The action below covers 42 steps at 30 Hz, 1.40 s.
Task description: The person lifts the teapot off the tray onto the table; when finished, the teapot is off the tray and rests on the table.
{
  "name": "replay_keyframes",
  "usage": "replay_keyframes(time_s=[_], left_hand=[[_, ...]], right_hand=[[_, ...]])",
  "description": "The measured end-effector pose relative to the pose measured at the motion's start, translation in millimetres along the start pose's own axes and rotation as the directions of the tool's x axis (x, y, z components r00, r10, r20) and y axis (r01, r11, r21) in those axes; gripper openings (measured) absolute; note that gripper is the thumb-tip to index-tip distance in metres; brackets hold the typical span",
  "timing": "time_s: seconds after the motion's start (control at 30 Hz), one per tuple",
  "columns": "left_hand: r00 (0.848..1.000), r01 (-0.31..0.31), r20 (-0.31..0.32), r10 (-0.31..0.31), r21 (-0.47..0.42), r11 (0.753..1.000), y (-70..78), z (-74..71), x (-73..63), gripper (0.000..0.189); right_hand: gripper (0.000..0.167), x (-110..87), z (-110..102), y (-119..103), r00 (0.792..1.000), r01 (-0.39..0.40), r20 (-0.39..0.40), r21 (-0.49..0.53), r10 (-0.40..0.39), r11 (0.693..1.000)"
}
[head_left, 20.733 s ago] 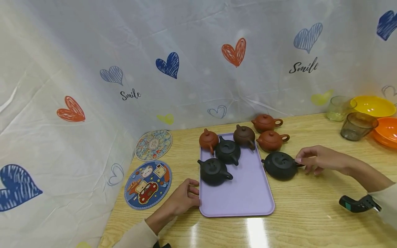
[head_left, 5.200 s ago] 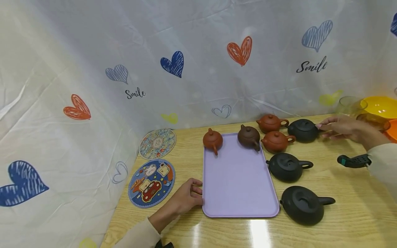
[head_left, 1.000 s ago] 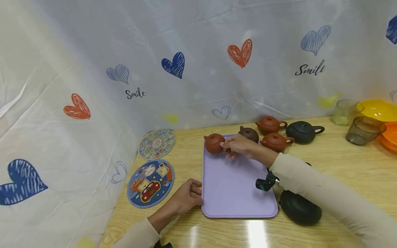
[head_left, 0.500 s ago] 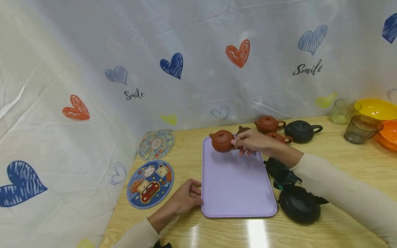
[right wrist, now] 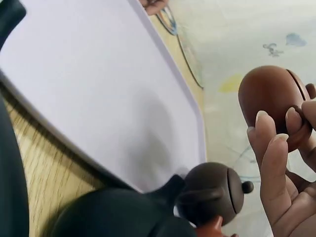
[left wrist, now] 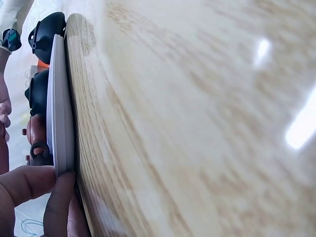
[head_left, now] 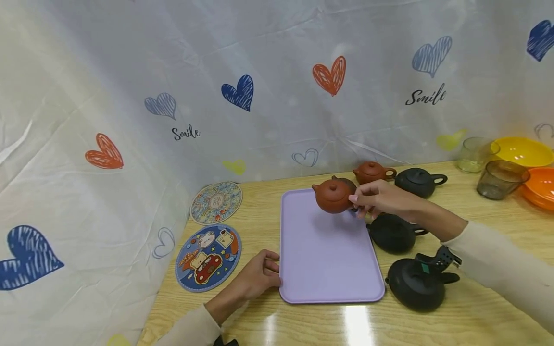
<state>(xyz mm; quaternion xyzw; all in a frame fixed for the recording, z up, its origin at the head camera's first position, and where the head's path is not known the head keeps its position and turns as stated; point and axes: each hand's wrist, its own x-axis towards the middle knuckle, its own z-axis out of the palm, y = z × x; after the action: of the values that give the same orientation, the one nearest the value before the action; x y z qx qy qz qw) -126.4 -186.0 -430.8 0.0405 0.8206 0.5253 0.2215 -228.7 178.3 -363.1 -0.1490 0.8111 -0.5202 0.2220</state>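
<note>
My right hand [head_left: 385, 199] pinches a reddish-brown clay teapot [head_left: 333, 196] by its handle. This teapot hangs above the far right part of the lilac tray [head_left: 324, 254], its shadow falling on the tray in the right wrist view. My left hand [head_left: 255, 276] holds the tray's left rim; thumb and finger pinch it in the left wrist view. A dark brown teapot [right wrist: 205, 192] stands at the tray's far right corner, mostly hidden behind the held one in the head view. Another reddish teapot is mostly hidden by my right hand.
Right of the tray stand black teapots, one midway [head_left: 391, 235], one nearer [head_left: 417, 288]. Farther back are a red teapot [head_left: 373, 172] and a third black one [head_left: 420, 181]. Glasses [head_left: 502, 179] and orange and yellow bowls [head_left: 523, 151] sit far right; two round mats [head_left: 207, 257] lie left.
Black teapots left the tray for the table at right. Over the last second, my right hand lifted the red teapot from the tray's far left corner and carried it right. My left hand stayed put.
</note>
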Motion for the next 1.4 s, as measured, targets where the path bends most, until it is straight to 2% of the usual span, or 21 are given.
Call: replay_keyframes(time_s=[0.13, 0.3, 0.6, 0.87, 1.1, 1.27, 1.4], left_hand=[[1.000, 0.003, 0.002, -0.003, -0.005, 1.000, 0.4, 0.6, -1.0, 0.057], [1.000, -0.001, -0.002, 0.001, 0.005, 1.000, -0.4, -0.4, -0.2, 0.057], [1.000, -0.004, 0.002, 0.004, 0.012, 1.000, -0.4, -1.2, 0.0, 0.058], [1.000, 0.004, 0.002, -0.004, 0.005, 1.000, -2.2, -0.8, 1.3, 0.058], [1.000, 0.018, 0.006, -0.018, -0.001, 1.000, -2.0, -0.1, 1.7, 0.059], [1.000, 0.012, 0.001, -0.012, 0.013, 1.000, -1.4, -0.5, 2.2, 0.058], [1.000, 0.009, -0.001, -0.009, 0.022, 1.000, -1.1, -0.5, 2.0, 0.058]], right_hand=[[0.037, -10.8, -7.5, 3.3, 1.000, 0.029, -0.001, -0.003, -0.029, 1.000], [0.031, -24.3, -17.1, 9.2, 0.998, 0.058, -0.010, -0.009, -0.058, 0.998], [0.029, -44.1, -30.2, 23.8, 0.999, 0.032, -0.034, 0.004, -0.032, 0.999], [0.025, -59.7, -43.4, 34.8, 0.999, 0.024, -0.045, -0.029, -0.025, 0.999], [0.018, -74.0, -57.1, 47.9, 0.996, 0.059, -0.070, -0.058, -0.063, 0.997], [0.017, -83.6, -66.8, 57.4, 0.994, 0.037, -0.103, -0.076, -0.045, 0.996], [0.017, -90.9, -75.9, 65.5, 0.990, 0.054, -0.124, -0.098, -0.066, 0.994]])
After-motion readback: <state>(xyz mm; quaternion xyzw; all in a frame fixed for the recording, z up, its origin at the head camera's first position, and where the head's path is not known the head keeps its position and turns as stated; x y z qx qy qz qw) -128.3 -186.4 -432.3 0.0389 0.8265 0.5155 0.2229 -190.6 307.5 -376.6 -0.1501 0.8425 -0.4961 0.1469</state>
